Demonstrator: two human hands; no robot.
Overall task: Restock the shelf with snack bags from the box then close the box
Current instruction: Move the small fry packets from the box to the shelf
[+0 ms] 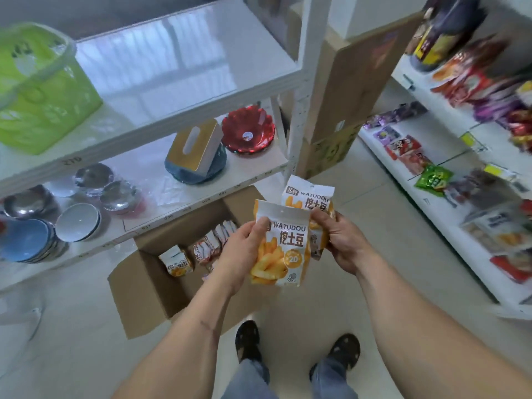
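My left hand (pixel 243 250) grips the left edge of a white and orange snack bag (pixel 283 249) marked WATUDOU, held upright in front of me. My right hand (pixel 339 240) holds a second, matching snack bag (pixel 309 195) just behind the first, sticking up above it. Below them on the floor stands an open cardboard box (pixel 144 286) with its flaps spread, and several more of the same bags (pixel 201 251) stand in rows inside. The snack shelf (pixel 431 180) with mixed packets runs along the right.
A white rack (pixel 184 90) on the left carries a green basket (pixel 37 87), bowls (pixel 77 221), a tissue box (pixel 193 146) and a red dish (pixel 247 133). More cardboard boxes (pixel 348 87) are stacked at the back between rack and shelf. My feet (pixel 296 345) stand on the tiled floor.
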